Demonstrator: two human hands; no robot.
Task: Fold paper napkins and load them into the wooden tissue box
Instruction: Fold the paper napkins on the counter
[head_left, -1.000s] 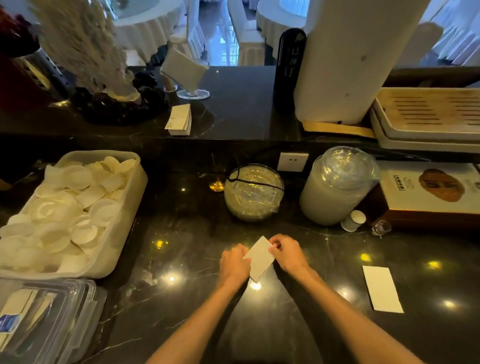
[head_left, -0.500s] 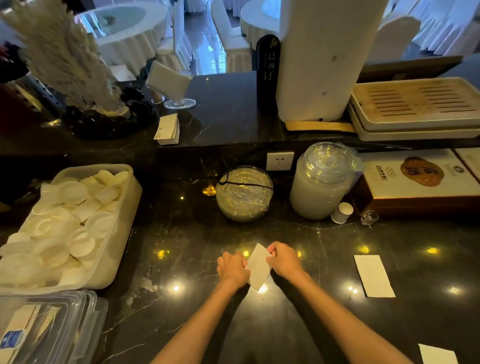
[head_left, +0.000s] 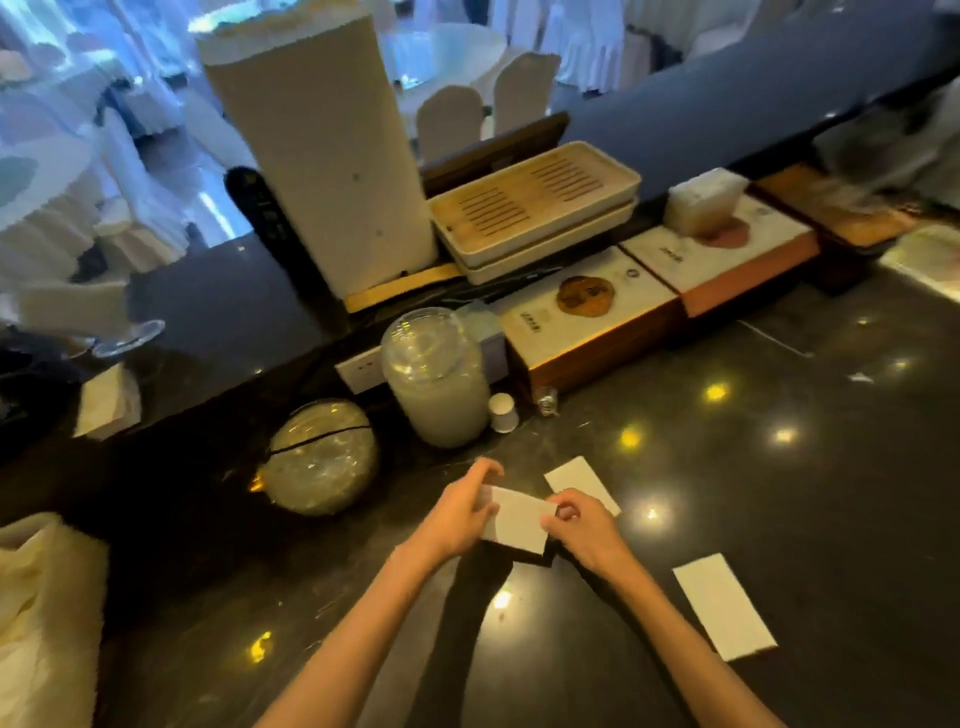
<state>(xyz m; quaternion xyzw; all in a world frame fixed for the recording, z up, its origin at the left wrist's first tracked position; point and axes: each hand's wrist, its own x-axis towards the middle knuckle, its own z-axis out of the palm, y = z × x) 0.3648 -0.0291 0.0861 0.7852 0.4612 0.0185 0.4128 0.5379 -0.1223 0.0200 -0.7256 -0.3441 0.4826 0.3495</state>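
Both my hands hold one folded white paper napkin (head_left: 515, 521) just above the dark marble counter (head_left: 779, 493). My left hand (head_left: 462, 512) pinches its left end and my right hand (head_left: 582, 527) pinches its right end. A second folded napkin (head_left: 582, 480) lies flat right behind my right hand. A third folded napkin (head_left: 724, 605) lies flat to the right of my right forearm. A wooden box with a white printed lid (head_left: 587, 322) stands at the back of the counter; a similar box (head_left: 727, 260) with a stack of white napkins (head_left: 704, 200) on it stands beside it.
A clear lidded jar (head_left: 434, 374), a round glass bowl (head_left: 322, 454), a small white cup (head_left: 503, 413) and a wall socket (head_left: 358, 366) line the back. On the raised shelf stand a tall white bag (head_left: 322, 156) and stacked slatted trays (head_left: 535, 208). A white tub (head_left: 47, 613) sits at the left.
The view has swung right and tilted. The napkin in my hands has turned from a diagonal corner hold to lying lengthwise between both hands. Two flat napkins now show nearby.
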